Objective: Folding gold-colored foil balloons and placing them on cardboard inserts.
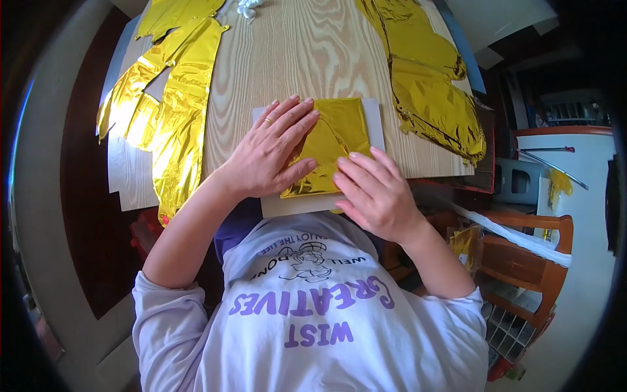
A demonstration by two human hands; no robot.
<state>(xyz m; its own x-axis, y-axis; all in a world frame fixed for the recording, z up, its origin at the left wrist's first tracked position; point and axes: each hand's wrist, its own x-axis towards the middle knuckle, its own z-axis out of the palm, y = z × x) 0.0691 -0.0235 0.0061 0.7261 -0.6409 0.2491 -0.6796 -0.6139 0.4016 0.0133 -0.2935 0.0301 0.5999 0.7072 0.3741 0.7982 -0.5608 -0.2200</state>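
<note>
A piece of gold foil (341, 127), folded into a flat rectangle, lies on a white card (297, 207) at the table's near edge. My left hand (275, 149) rests over its left side, fingers stretched out and thumb spread. On the lower right side of the foil, the fingertips of my right hand (380, 195) touch down, slightly bent and apart. Neither hand grips anything. My left palm hides part of the foil and of the card.
Large flat gold foil balloons (186, 91) (424, 72) spread along both sides of the wood-grain table (287, 59), hanging over its edge on the left. White curled ribbon (248, 8) lies at the far edge. A wooden chair (522, 258) stands to my right.
</note>
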